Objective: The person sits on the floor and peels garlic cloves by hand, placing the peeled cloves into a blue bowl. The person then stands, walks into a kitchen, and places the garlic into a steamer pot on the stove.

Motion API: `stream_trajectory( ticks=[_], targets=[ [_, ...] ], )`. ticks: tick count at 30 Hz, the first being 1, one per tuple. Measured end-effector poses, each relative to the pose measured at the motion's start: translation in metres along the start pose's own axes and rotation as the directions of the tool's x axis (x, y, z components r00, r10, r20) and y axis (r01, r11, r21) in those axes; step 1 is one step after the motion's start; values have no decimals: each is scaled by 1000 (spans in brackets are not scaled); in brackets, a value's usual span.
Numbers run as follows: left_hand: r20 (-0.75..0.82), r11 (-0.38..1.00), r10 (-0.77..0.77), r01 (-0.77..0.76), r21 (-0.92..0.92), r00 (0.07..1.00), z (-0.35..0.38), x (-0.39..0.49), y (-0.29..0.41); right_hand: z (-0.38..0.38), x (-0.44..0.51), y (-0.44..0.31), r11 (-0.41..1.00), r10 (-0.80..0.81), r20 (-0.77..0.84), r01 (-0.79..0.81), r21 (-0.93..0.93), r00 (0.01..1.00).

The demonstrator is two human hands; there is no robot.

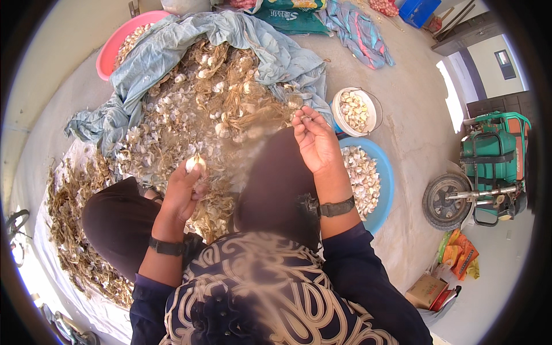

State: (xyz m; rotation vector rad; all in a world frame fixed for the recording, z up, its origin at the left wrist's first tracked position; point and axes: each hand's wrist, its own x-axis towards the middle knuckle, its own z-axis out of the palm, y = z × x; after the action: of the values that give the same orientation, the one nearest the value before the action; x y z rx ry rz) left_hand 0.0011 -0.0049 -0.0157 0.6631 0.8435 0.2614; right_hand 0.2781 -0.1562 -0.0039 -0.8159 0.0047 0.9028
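My left hand point(184, 189) grips a pale garlic bulb point(196, 164) between thumb and fingers, above a heap of garlic skins point(166, 116). Raised over my knee at the right, my right hand point(315, 138) has its fingertips pinched together on a small brownish piece point(304, 116), too small to name for certain. Behind the heap lie whole garlic bulbs point(222, 130) among dry stalks and roots, partly ringed by a crumpled light-blue cloth point(276, 47). Loose cloves fill a blue basin point(386, 172) beside my right forearm, which hides part of it. Peeled-looking cloves point(353, 110) lie in a white bucket point(337, 105).
A pink basin point(105, 56) with garlic stands at the far left. Dry stalks and skins point(82, 228) cover a pale sheet at the left. A green motor tricycle point(491, 151), a cardboard box point(426, 291) and plastic bags point(459, 254) are at the right.
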Motion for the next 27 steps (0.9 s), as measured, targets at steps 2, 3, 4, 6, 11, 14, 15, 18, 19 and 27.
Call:
stream_trajectory(
  ticks=[2, 3, 4, 6, 11, 14, 15, 18, 19, 27],
  targets=[
    [-37, 1000, -10, 10, -6, 999, -1, 2, -2, -32, 12, -13, 992, -47, -213, 70, 101, 976],
    [-52, 1000, -6, 6, 8, 999, 0, 3, -2, -48, 19, -18, 979, -58, -314, 115, 167, 948],
    [-64, 1000, -4, 5, 8, 998, 0, 3, -3, -64, 26, -24, 971, -45, -396, 133, 197, 917],
    [-68, 1000, -11, 11, 5, 998, 0, 3, -3, -92, 41, -38, 956, -1, -605, 178, 232, 796],
    [-104, 1000, -8, 10, 17, 995, 2, 2, -1, -119, 63, -110, 874, -101, -575, 349, 339, 812],
    [-61, 1000, -5, 6, 13, 998, 7, 1, 1, -83, 61, -107, 917, -157, -404, 285, 279, 901],
    [-51, 998, 16, -13, 65, 999, 10, 0, 3, -63, 58, -95, 939, -176, -350, 263, 220, 920],
    [-44, 981, 85, -75, 179, 995, 24, -4, 3, -1, 24, -23, 975, 27, 64, -12, -221, 998],
    [-45, 980, 66, -56, 189, 997, 29, -5, 4, 18, 12, 5, 918, 157, 144, -90, -385, 977],
    [-47, 978, 172, -164, 130, 984, 25, -9, 4, 92, -31, 126, 649, 144, 263, 110, -753, 954]
  ],
)
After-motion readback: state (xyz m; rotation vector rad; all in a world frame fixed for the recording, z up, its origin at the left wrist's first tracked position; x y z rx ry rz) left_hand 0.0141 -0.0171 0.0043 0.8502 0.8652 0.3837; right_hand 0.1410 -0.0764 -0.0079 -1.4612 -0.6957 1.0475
